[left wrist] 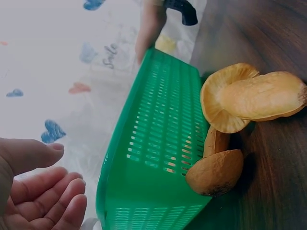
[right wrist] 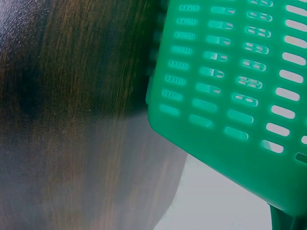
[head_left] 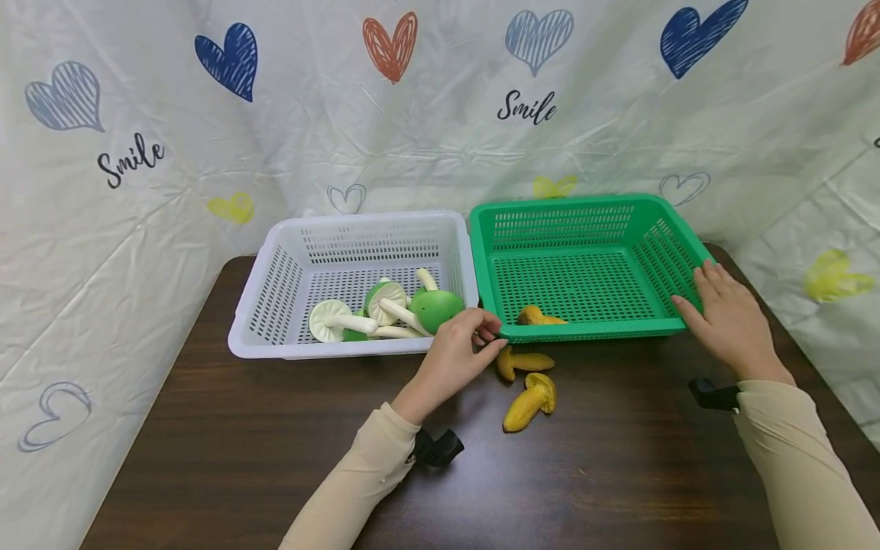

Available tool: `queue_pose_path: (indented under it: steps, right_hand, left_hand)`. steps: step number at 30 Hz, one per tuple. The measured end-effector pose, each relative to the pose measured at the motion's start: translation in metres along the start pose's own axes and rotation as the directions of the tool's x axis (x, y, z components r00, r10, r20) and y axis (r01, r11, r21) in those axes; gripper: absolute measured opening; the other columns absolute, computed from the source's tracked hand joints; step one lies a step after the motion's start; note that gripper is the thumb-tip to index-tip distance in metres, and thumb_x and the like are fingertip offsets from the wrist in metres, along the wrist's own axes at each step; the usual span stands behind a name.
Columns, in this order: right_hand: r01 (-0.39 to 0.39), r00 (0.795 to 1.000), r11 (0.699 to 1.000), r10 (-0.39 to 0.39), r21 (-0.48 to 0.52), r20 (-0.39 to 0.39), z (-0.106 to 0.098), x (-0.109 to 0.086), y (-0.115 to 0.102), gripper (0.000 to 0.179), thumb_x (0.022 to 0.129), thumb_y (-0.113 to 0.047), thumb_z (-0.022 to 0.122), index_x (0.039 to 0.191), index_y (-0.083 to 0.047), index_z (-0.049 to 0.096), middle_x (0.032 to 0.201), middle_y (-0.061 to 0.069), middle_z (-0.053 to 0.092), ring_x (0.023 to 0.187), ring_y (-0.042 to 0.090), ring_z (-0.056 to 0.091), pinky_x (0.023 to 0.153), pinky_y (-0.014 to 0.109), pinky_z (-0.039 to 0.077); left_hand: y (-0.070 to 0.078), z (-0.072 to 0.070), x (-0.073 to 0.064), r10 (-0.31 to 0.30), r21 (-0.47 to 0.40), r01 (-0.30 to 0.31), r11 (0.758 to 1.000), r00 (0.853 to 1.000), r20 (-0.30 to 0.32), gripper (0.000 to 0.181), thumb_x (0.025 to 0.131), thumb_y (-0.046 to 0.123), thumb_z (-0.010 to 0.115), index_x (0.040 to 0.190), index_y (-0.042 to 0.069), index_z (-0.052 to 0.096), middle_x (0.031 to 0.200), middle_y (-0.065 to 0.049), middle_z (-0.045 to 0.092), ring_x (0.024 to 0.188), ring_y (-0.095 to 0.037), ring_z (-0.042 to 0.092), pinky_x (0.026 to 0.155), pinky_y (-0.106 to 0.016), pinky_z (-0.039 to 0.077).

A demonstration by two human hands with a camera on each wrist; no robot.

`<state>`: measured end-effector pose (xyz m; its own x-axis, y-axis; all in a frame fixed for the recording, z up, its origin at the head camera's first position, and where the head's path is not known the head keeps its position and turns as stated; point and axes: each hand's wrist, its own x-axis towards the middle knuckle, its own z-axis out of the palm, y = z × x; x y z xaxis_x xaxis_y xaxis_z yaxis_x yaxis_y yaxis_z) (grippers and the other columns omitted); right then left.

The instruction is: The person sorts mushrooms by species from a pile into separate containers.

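My left hand (head_left: 457,340) is at the front left corner of the green basket (head_left: 584,331). In the left wrist view its fingers (left wrist: 57,194) are loosely bent with nothing between them and the thumb. My right hand (head_left: 736,321) rests on the basket's right rim with its fingers extended; the right wrist view shows only the basket's perforated side (right wrist: 206,124). One yellow-brown mushroom (head_left: 539,315) lies inside the green basket by its front wall. Outside, a brown-yellow mushroom (head_left: 528,364) and a yellow mushroom (head_left: 529,403) lie on the table.
A white basket (head_left: 275,347) stands left of the green one, holding several green-capped mushrooms (head_left: 438,309) with white stems. Both baskets are at the far edge of a dark wooden table (head_left: 275,458). Behind hangs a white sheet (head_left: 440,114) with printed hearts.
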<state>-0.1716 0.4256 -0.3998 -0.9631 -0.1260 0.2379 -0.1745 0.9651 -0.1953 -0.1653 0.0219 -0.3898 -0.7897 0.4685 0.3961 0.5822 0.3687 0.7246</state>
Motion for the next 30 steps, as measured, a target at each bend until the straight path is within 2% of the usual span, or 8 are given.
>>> queue_pose_path:
  steps: [10,17,25,30]
  right_hand:
    - [-0.002,1.0,1.0,0.002,-0.003,-0.002,0.002,0.0,0.002,0.069,0.102,-0.038,0.033,0.138,0.02,0.025,0.145,0.037,0.018,0.139,0.043,0.011,0.111,0.053,0.007]
    - [-0.004,1.0,1.0,0.004,-0.006,-0.005,0.003,0.0,0.004,0.069,0.102,-0.038,0.034,0.138,0.02,0.025,0.145,0.037,0.019,0.139,0.043,0.011,0.111,0.054,0.009]
    - [-0.005,1.0,1.0,0.005,-0.001,-0.007,0.003,-0.001,0.003,0.069,0.102,-0.038,0.033,0.138,0.02,0.025,0.145,0.037,0.018,0.139,0.043,0.011,0.112,0.052,0.007]
    - [-0.007,1.0,1.0,0.007,0.007,-0.01,0.003,-0.001,0.003,0.069,0.102,-0.039,0.033,0.138,0.019,0.025,0.146,0.036,0.018,0.14,0.042,0.01,0.112,0.052,0.007]
  left_hand:
    - [0.003,0.003,-0.01,0.03,-0.045,-0.027,0.999,0.998,0.049,0.014,0.087,0.007,0.067,0.099,0.002,0.062,0.094,-0.009,0.063,0.08,-0.013,0.06,0.071,-0.017,0.049]
    - [0.005,0.017,-0.018,0.085,-0.064,-0.078,0.995,0.99,0.111,0.015,0.085,0.006,0.07,0.097,0.0,0.063,0.091,-0.007,0.063,0.078,-0.013,0.06,0.07,-0.016,0.05]
    - [-0.003,0.041,-0.032,0.044,-0.029,-0.039,0.999,0.979,0.197,0.017,0.085,0.011,0.07,0.097,0.0,0.064,0.091,-0.005,0.063,0.078,-0.009,0.059,0.07,-0.01,0.046]
    - [-0.008,0.052,-0.039,0.018,0.006,-0.019,1.0,0.98,0.2,0.017,0.084,0.012,0.072,0.096,0.002,0.064,0.091,-0.003,0.063,0.077,-0.005,0.058,0.07,-0.008,0.044]
